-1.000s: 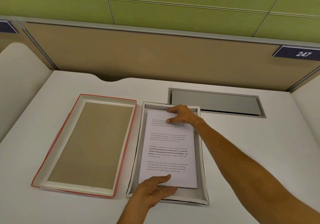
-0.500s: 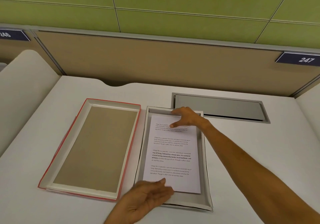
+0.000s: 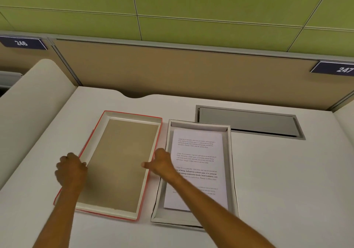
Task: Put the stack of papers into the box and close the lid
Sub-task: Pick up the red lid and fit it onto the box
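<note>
Both hands on the lid, papers in the box

The papers [image 3: 198, 163] lie flat in the open box [image 3: 232, 171]. The left hand [image 3: 70, 168] and right hand [image 3: 161, 162] each grip a side of the red-edged lid [image 3: 118, 161] on the tabletop [image 3: 287, 171].

Two bare forearms show, with no sleeves, watch or rings in view. The left hand [image 3: 70, 171] and right hand [image 3: 162, 163] wear no gloves.

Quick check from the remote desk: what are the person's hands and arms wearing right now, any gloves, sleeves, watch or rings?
Nothing that shows. The left hand and right hand are bare, with no gloves, and no rings visible. Both forearms are uncovered to the bottom of the frame: no sleeves, watch or wristband in view.
</note>
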A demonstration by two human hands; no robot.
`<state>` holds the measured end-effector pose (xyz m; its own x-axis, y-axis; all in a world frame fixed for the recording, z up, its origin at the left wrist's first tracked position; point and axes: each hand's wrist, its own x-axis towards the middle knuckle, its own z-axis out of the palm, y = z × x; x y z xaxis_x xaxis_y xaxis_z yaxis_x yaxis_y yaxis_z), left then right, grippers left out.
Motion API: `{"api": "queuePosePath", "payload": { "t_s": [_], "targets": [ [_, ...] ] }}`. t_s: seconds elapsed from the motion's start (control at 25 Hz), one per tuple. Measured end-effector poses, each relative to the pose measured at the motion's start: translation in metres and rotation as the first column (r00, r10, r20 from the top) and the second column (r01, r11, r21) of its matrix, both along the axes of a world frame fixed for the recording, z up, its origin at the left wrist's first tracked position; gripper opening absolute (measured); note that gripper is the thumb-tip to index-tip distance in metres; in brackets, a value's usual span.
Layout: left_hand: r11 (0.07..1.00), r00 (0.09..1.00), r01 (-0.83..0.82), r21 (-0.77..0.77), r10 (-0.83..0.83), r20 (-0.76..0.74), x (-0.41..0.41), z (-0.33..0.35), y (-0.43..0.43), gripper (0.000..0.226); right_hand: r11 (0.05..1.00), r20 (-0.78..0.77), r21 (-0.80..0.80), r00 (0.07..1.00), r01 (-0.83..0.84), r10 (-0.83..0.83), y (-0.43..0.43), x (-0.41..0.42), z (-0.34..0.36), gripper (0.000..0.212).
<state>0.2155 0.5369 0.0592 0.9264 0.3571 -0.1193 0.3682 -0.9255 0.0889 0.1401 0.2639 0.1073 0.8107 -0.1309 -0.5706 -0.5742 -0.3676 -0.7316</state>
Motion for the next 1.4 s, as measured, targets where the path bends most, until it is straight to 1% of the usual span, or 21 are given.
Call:
{"api": "queuePosePath", "payload": {
  "t_s": [0.04,0.12,0.16,0.2,0.28,0.36,0.44,0.52,0.56,0.64,0.72,0.76,0.84,0.88,0.96,1.04,1.08,1.2,1.28,1.36,1.4],
  "targets": [
    [0.999,0.999,-0.009,0.033,0.010,-0.040,-0.001,-0.003,0.004,0.036,0.999,-0.023,-0.025,0.999,-0.026,0.026,0.012,0.002,-0.004,0.034],
    [0.998,0.998,-0.001,0.059,0.005,-0.066,-0.004,-0.008,0.010,0.030,0.991,-0.058,-0.107,0.995,-0.085,0.079,0.029,0.006,-0.014,0.052],
    [0.998,0.998,0.011,0.064,-0.007,-0.068,-0.006,-0.010,0.012,0.026,0.982,-0.067,-0.154,0.993,-0.105,0.096,0.033,0.008,-0.018,0.056],
    [0.998,0.997,0.015,0.062,-0.010,-0.072,-0.009,-0.009,0.012,0.022,0.975,-0.069,-0.188,0.992,-0.116,0.105,0.035,0.008,-0.021,0.057],
    [0.999,0.997,0.011,0.034,-0.008,-0.073,-0.013,-0.005,0.010,0.018,0.971,-0.065,-0.202,0.991,-0.126,0.116,0.032,0.006,-0.028,0.056],
    [0.997,0.999,-0.017,-0.074,0.014,-0.037,-0.016,0.008,0.008,0.017,0.970,-0.046,-0.208,0.992,-0.123,0.116,0.028,0.001,-0.030,0.052],
    [0.975,0.996,-0.089,-0.205,0.092,0.004,-0.021,0.027,0.007,0.020,0.965,-0.007,-0.241,0.994,-0.104,0.105,0.028,-0.004,-0.027,0.051],
    [0.949,0.989,-0.135,-0.285,0.147,0.022,-0.026,0.049,0.007,0.024,0.951,0.082,-0.292,0.989,-0.096,0.125,0.034,-0.007,-0.015,0.054],
    [0.937,0.987,-0.142,-0.320,0.159,0.027,-0.029,0.061,0.006,0.026,0.955,0.140,-0.277,0.980,-0.102,0.145,0.040,-0.008,-0.005,0.056],
    [0.909,0.988,-0.131,-0.396,0.155,0.029,-0.036,0.086,0.001,0.034,0.981,0.218,-0.140,0.963,-0.131,0.160,0.053,-0.009,0.019,0.065],
    [0.877,0.992,-0.090,-0.473,0.118,0.031,-0.048,0.116,-0.012,0.043,0.991,0.245,0.058,0.964,-0.118,0.101,0.065,-0.010,0.045,0.069],
    [0.858,0.994,-0.052,-0.511,0.092,0.053,-0.058,0.133,-0.022,0.042,0.984,0.244,0.145,0.967,-0.108,0.070,0.069,-0.012,0.059,0.068],
    [0.811,0.991,0.060,-0.581,0.021,0.132,-0.081,0.163,-0.047,0.041,0.947,0.228,0.312,0.974,-0.071,-0.002,0.072,-0.014,0.083,0.066],
    [0.785,0.986,0.113,-0.609,-0.014,0.165,-0.094,0.177,-0.063,0.047,0.914,0.215,0.403,0.975,-0.040,-0.052,0.070,-0.016,0.092,0.063],
    [0.722,0.984,0.168,-0.672,-0.087,0.152,-0.118,0.200,-0.094,0.067,0.850,0.196,0.526,0.970,0.018,-0.141,0.062,-0.020,0.104,0.057],
    [0.670,0.982,0.186,-0.719,-0.134,0.129,-0.132,0.214,-0.113,0.081,0.848,0.214,0.529,0.960,0.043,-0.182,0.049,-0.023,0.109,0.053],
    [0.637,0.984,0.178,-0.750,-0.133,0.120,-0.136,0.219,-0.118,0.082,0.854,0.231,0.518,0.954,0.045,-0.190,0.043,-0.025,0.110,0.050],
    [0.511,0.994,0.088,-0.855,-0.095,0.045,-0.129,0.216,-0.116,0.069,0.860,0.277,0.508,0.937,0.045,-0.213,0.028,-0.031,0.114,0.032],
    [0.502,0.994,-0.002,-0.865,-0.094,-0.057,-0.105,0.184,-0.109,0.069,0.866,0.277,0.498,0.936,0.055,-0.219,0.022,-0.034,0.117,0.029],
    [0.518,0.983,-0.107,-0.849,-0.075,-0.170,-0.079,0.136,-0.105,0.066,0.849,0.266,0.524,0.935,0.063,-0.234,0.014,-0.038,0.124,0.029],
    [0.526,0.976,-0.133,-0.840,-0.078,-0.204,-0.068,0.110,-0.104,0.062,0.834,0.258,0.549,0.935,0.064,-0.242,0.007,-0.042,0.128,0.029]
  ]
}}
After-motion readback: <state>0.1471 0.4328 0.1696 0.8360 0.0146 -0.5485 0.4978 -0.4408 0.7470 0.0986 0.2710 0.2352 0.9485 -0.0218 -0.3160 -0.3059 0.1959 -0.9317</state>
